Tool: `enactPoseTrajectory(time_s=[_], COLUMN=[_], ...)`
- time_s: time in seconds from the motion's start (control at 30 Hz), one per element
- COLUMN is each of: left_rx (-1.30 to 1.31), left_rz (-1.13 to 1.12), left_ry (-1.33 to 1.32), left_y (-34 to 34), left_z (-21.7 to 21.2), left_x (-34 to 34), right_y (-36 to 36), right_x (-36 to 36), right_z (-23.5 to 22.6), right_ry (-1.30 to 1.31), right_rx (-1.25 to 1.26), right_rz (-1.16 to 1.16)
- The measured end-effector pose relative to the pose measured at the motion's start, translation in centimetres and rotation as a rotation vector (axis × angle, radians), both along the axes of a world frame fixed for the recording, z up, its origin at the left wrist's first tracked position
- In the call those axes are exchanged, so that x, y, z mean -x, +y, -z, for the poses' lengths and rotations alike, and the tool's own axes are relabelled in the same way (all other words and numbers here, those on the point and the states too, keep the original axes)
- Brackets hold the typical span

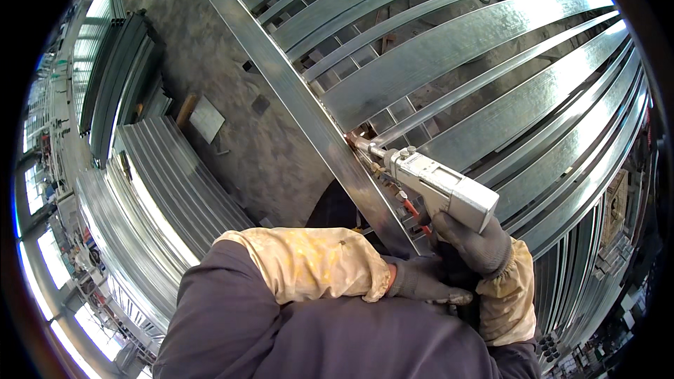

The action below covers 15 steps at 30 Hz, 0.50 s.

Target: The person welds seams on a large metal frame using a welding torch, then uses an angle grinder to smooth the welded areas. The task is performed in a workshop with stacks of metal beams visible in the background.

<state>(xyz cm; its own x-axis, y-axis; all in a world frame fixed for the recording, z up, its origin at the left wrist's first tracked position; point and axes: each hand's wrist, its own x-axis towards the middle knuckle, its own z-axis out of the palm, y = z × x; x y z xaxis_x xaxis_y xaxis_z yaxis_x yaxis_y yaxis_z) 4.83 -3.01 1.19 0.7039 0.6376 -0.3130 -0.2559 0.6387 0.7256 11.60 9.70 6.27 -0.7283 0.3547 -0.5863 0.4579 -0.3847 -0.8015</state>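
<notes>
I have the silver box-bodied tool (444, 184) just ahead of the right hand (481, 247), slanting forward and left from it. That gloved hand is clamped around the tool's rear underside, fingers curled in against the body. At the far end, the coppery nozzle (359, 142) meets the inner edge of the long metal rail (298, 109), where the cross slats join; I can't tell whether it touches. A red fitting (407, 205) sits beside the tool, ahead of the left hand (425, 282).

The left hand lies below and left of the right one, its fingers pointing right. Its underside is hidden, so I can't tell how far it is closed or whether it grips anything.

For moving, the rail's outer edge runs forward and left from just ahead of the left hand, with the floor (270, 161) beyond it. Ahead of the right hand, gaps separate the wide slat (449, 55) from the narrow bar (449, 105). Well left of both hands rests a stack of ridged metal lengths (175, 175), with a pale plate (207, 119) near its far end.
</notes>
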Motion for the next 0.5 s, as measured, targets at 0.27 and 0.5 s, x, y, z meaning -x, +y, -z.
enactPoseTrajectory(time_s=[0.27, 0.5], left_rx=[-0.216, -0.557], left_rz=[-0.013, -0.116], left_ry=[-0.019, 0.007], left_y=[0.5, -0.3], left_z=[0.2, 1.7], left_x=[0.4, -0.4], right_y=[0.2, -0.2], right_x=[0.4, 0.3], right_z=[0.0, 0.5], right_ry=[0.019, 0.058], right_rx=[-0.020, -0.223], right_rz=[-0.090, -0.182])
